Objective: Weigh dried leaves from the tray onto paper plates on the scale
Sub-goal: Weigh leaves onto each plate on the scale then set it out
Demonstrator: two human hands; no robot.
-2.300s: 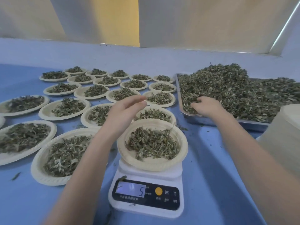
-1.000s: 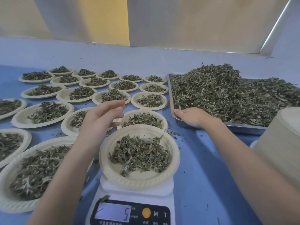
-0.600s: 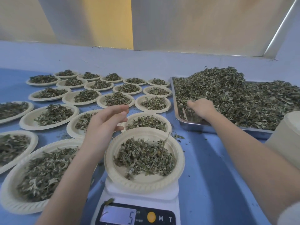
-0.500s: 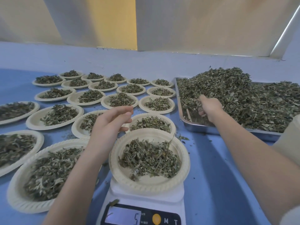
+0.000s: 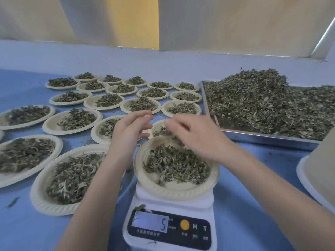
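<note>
Blue tabletop (image 5: 244,187), pale blue back ledge (image 5: 163,60), beige and yellow wall panels (image 5: 134,20)

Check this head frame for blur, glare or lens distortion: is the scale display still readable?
Head view: the right hand is motion-blurred at its fingertips over the plate on the scale; the left hand is sharper. The display reads 5, with no glare on it. Wide-angle distortion bends the table edge and the tray. Lighting is soft and even, with faint shadows.
</note>
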